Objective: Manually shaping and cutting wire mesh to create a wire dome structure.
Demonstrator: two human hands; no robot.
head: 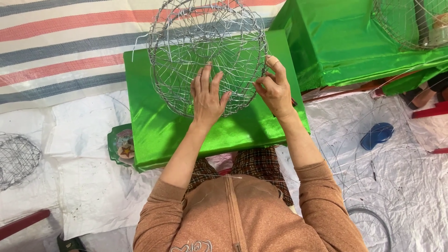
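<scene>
A round wire mesh basket (pixel 205 42) stands tilted on a table covered in shiny green cloth (pixel 154 116). My left hand (pixel 206 95) lies flat against the basket's near mesh, fingers spread a little. My right hand (pixel 275 88) pinches a wire at the basket's right rim between thumb and fingers. Something small and red shows under the right palm, too hidden to name. My orange sleeves and checked trousers fill the bottom of the view.
A second green-covered table (pixel 336 42) at the upper right carries another wire basket (pixel 410 21). A further wire basket (pixel 16 158) lies on the white floor sheet at left. Loose wire rings (pixel 373 224) and a blue object (pixel 377 134) lie at right. A striped sheet (pixel 60 42) covers the far left.
</scene>
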